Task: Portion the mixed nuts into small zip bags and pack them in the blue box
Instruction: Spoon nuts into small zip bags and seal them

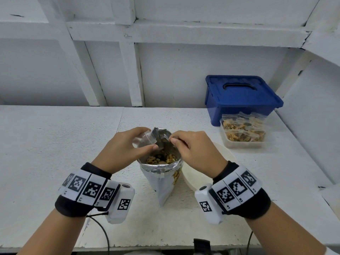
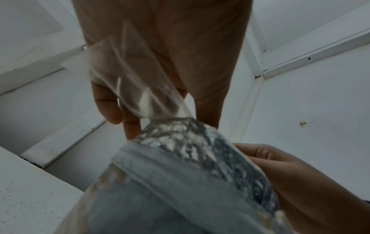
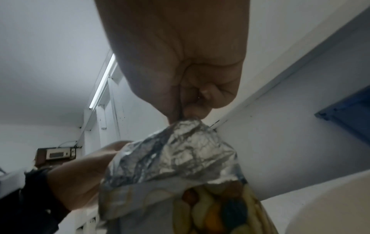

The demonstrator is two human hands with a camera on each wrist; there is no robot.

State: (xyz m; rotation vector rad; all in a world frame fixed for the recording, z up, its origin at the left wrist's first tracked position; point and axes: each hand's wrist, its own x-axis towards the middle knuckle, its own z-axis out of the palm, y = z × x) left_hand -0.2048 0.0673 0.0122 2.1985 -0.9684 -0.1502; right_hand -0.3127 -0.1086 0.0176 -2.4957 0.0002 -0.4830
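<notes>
Hands at the pouch mouth, portioning step.
Left hand (image 1: 125, 146) pinches an empty small clear zip bag (image 1: 142, 139); right hand (image 1: 195, 148) pinches the rim of the foil-lined mixed-nut pouch (image 1: 161, 173) standing mid-tabletop (image 1: 55, 137). Next, probably: filling the bag. Lidded blue plastic box (image 1: 241, 96) waits far right.

no brand, word or label can be read anywhere in these views. the only signs are black-and-white square code markers on the left wristband (image 1: 86, 188) and the right wristband (image 1: 237, 188), at about 7 and 5 o'clock in the head view, with one more on each white wrist camera block (image 1: 122, 204). tiny dark characters stand under those markers, too small to make out. the foil nut bag (image 3: 216, 210) carries a printed picture of nuts and fruit at 6 o'clock in the right wrist view, with no lettering showing. the blue box (image 1: 241, 96) shows no writing.
</notes>
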